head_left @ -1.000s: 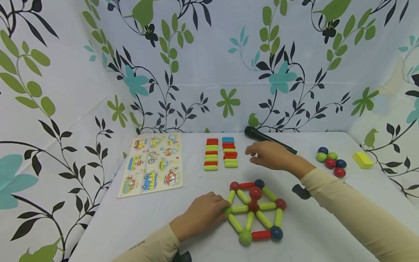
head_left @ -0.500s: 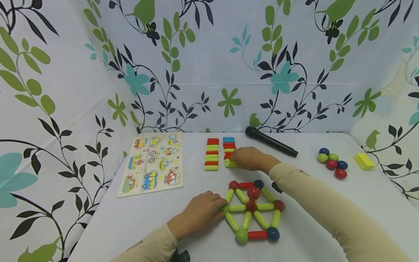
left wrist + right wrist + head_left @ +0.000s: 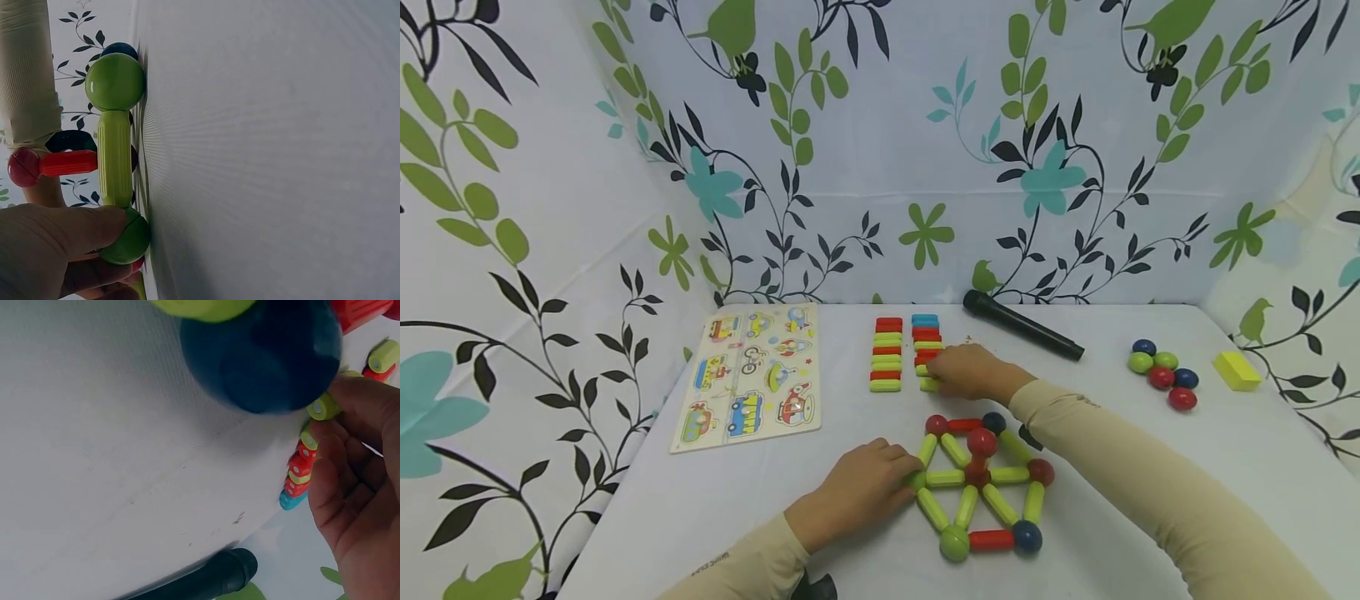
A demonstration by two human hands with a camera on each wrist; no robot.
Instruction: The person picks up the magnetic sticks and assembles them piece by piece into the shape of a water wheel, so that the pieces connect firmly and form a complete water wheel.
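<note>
The right hand (image 3: 972, 372) pinches a green rod (image 3: 928, 384) at the near end of the right-hand row of rods (image 3: 925, 342), its grip pressed on the rod's end. The left hand (image 3: 857, 487) grips the green ball (image 3: 917, 480) at the left corner of the rod-and-ball frame (image 3: 981, 483), which lies flat on the white surface (image 3: 1150, 433). A black microphone (image 3: 1022, 325) lies beyond the rows.
</note>
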